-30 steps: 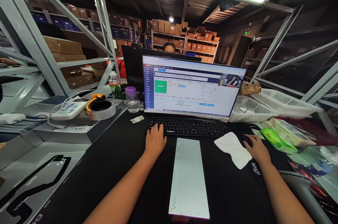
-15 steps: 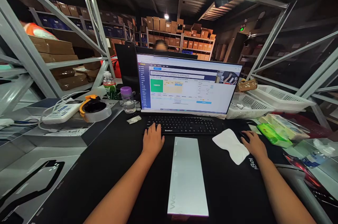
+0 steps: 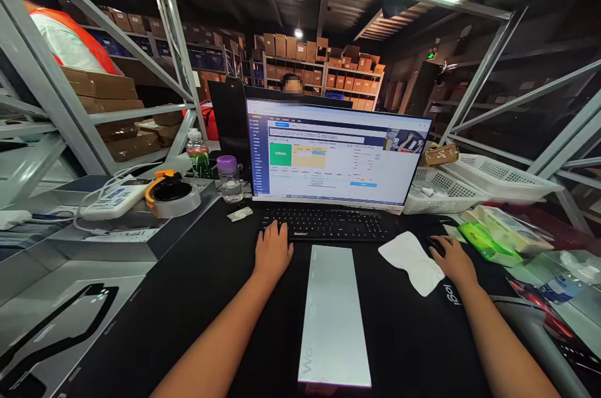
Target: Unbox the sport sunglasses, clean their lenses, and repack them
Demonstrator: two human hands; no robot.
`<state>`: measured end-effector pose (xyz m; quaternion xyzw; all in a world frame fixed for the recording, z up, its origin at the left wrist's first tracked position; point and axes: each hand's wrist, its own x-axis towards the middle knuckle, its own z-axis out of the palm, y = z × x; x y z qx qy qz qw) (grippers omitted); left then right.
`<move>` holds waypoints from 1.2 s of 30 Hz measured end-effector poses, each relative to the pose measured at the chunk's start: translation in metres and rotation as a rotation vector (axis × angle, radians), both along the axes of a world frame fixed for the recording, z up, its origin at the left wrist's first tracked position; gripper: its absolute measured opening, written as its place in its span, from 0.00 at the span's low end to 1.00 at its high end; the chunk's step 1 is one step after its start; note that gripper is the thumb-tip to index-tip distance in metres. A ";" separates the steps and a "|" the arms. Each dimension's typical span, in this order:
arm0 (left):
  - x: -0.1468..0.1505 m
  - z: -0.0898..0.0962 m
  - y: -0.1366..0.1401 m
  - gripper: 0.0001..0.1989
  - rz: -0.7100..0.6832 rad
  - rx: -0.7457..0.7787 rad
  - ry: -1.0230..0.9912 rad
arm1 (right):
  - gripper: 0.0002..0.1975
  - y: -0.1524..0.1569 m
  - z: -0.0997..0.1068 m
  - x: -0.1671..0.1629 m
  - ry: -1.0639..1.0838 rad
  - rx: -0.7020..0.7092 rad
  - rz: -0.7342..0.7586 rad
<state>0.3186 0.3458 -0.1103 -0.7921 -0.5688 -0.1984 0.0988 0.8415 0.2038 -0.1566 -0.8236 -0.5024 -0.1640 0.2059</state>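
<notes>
My left hand point(image 3: 273, 251) lies on the left end of a black keyboard point(image 3: 328, 224), palm down, fingers stretched over the keys. To the right, my right hand point(image 3: 454, 260) is curled over a dark computer mouse point(image 3: 434, 244), which it mostly hides. A lit monitor point(image 3: 323, 147) behind the keyboard shows a page with a green block and a tan block. Between my forearms a long pale box point(image 3: 334, 316) lies flat on the black desk mat. A white sheet point(image 3: 413, 263) rests just left of my right hand.
At the left are a tape dispenser point(image 3: 174, 196), a purple-lidded cup point(image 3: 230, 180) and a drink bottle point(image 3: 197, 154). White baskets point(image 3: 444, 194) and a green packet point(image 3: 488, 243) stand at the right. Beyond the monitor, a person's head point(image 3: 292, 85) shows before shelved cartons.
My view has shifted slightly. Both hands keep their places on the keyboard and mouse. At the upper left, a red and white shape behind the rack shows larger and higher.
</notes>
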 end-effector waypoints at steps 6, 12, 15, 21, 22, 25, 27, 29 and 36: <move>0.000 0.002 -0.002 0.24 0.001 -0.008 -0.003 | 0.23 0.000 0.003 -0.001 0.013 0.004 -0.003; 0.001 0.002 -0.001 0.24 0.002 -0.023 -0.002 | 0.23 -0.001 0.005 -0.003 0.035 -0.024 0.003; 0.001 0.002 -0.001 0.23 0.006 -0.028 -0.001 | 0.23 -0.001 0.004 -0.002 0.036 -0.030 0.020; 0.001 0.001 -0.001 0.23 0.009 -0.031 -0.001 | 0.23 0.000 0.000 0.003 0.020 -0.030 0.055; 0.001 0.000 -0.001 0.23 0.008 -0.032 -0.002 | 0.23 0.000 -0.001 0.004 0.018 -0.026 0.054; 0.000 0.000 0.000 0.23 0.004 -0.037 -0.006 | 0.22 0.002 -0.002 0.006 0.011 -0.018 0.051; 0.000 0.000 0.000 0.22 0.002 -0.039 -0.010 | 0.23 0.002 -0.004 0.008 0.009 -0.018 0.053; 0.000 0.000 -0.001 0.22 0.001 -0.037 -0.014 | 0.24 0.002 -0.005 0.009 0.006 -0.023 0.058; 0.000 0.000 -0.001 0.22 0.003 -0.034 -0.013 | 0.24 0.004 -0.007 0.012 -0.002 -0.007 0.059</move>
